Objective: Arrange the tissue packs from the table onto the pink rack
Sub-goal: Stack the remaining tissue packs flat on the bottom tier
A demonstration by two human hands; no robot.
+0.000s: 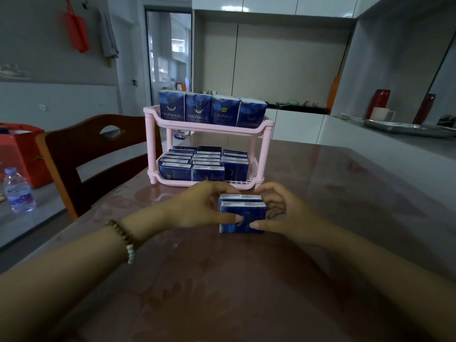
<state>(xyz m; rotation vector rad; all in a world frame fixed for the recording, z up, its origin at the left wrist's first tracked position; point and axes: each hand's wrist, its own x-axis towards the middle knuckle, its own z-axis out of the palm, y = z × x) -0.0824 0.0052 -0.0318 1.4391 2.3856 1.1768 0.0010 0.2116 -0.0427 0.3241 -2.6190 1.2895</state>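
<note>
Glossy brown table (345,230): two upright tissue packs (243,214) are gripped together by left hand (202,206) and right hand (286,213), thumbs on front face, just before pink rack (212,128).

Seemingly two packs (246,213) before rack (212,129)

Head view, forward-down, close over table (345,193)

Bare forearms, both up to frame edge. Wearing one beaded bracelet (123,239) on wrist behind left grip (197,206): small round dark-brown beads, then a short run of bigger pale greenish-white ones. Right grip (283,213) bare; thumbnails short, plain.
</note>
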